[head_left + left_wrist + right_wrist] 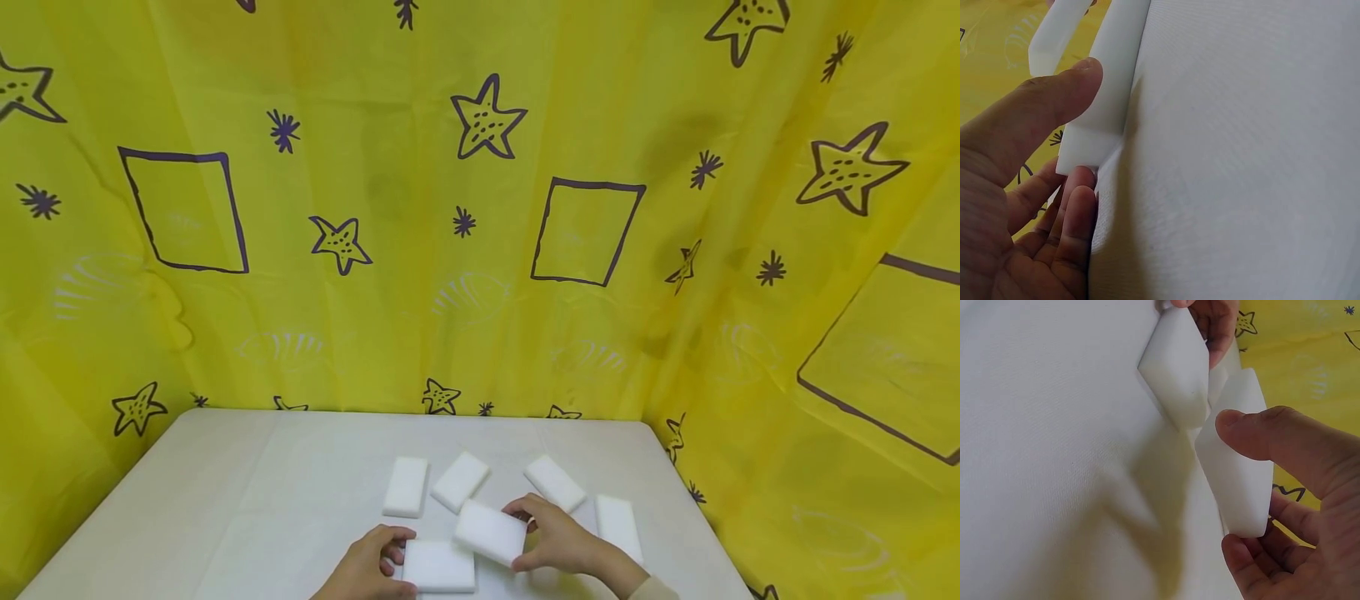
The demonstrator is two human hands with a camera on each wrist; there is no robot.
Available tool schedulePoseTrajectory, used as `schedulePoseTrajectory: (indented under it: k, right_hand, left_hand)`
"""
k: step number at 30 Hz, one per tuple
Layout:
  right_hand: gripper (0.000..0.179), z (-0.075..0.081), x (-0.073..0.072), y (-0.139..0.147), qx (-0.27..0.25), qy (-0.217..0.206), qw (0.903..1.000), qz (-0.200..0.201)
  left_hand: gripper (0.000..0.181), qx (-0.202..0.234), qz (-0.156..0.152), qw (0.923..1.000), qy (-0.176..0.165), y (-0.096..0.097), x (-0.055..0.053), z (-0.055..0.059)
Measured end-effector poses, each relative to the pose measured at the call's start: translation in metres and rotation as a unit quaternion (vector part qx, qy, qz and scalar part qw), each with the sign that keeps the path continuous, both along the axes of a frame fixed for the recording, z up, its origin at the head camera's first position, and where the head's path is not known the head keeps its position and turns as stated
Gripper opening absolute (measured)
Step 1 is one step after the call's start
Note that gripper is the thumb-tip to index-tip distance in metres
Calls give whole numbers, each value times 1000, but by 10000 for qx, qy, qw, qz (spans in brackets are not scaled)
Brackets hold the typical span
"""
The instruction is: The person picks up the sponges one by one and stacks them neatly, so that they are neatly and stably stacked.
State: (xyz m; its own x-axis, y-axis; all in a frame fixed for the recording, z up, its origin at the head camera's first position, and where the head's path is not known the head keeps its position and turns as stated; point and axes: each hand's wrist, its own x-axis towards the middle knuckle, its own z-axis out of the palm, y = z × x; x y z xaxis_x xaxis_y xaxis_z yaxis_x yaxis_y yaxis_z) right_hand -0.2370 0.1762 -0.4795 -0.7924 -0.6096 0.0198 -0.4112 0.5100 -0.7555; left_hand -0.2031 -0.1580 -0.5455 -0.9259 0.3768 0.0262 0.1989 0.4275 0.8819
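Near the front of the table, my left hand [366,568] holds the left end of a white sponge [440,568] between thumb and fingers. That sponge lies low at the tabletop; its thumb-side face shows in the left wrist view. My right hand [561,535] pinches a second white sponge [1238,462] by its right end, thumb on one long edge and fingers at the other. This second sponge is tilted and raised off the cloth, casting a shadow. Its near left corner overlaps the first sponge in the head view; whether they touch I cannot tell.
Several more white sponges lie beyond the hands: one upright-set [406,487] at left, a slanted sponge [461,482] beside it, another slanted sponge [555,482] right of centre, and a sponge [619,529] near the right forearm. A yellow patterned curtain [405,317] surrounds the white table [247,500].
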Motion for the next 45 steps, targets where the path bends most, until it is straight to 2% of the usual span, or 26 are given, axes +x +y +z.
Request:
schedulePoseTrajectory:
  k: [9, 20, 26, 32, 45]
  right_hand:
    - [60, 3, 1, -6, -4, 213, 9996, 210]
    - [58, 1, 3, -15, 70, 123, 9993, 352]
    - [57, 3, 3, -18, 111, 253, 9981, 553]
    - [57, 5, 1, -22, 167, 112, 9977, 652]
    - [56, 6, -1, -33, 257, 221, 9961, 811]
  left_hand:
    - [66, 43, -8, 10000, 47, 0, -1, -1]
    - [65, 20, 20, 10000, 10, 0, -1, -3]
    - [65, -6, 50, 10000, -20, 0, -2, -3]
    - [65, -14, 53, 10000, -36, 0, -2, -3]
    - [65, 7, -43, 9999, 153, 1, -3, -5]
